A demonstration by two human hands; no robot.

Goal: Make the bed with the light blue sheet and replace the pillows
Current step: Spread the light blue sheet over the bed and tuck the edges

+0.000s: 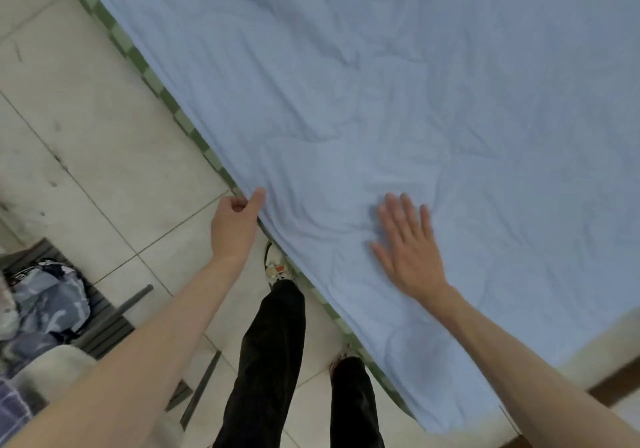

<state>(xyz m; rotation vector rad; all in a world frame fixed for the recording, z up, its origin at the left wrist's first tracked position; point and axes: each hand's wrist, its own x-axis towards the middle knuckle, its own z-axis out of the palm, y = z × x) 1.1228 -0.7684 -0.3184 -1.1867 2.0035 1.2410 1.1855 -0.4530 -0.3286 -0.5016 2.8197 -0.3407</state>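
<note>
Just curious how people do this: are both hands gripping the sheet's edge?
No: only the left hand pinches the light blue sheet at its edge, while the right hand lies flat on it.

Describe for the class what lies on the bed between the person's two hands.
In the head view, only wrinkled light blue sheet lies between the left hand, pinching its edge, and the right hand, pressed flat on it.

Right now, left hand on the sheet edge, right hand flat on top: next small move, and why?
Probably sweep the right hand outward while the left hand pulls its pinched edge taut: the light blue sheet is wrinkled around both hands.
</note>
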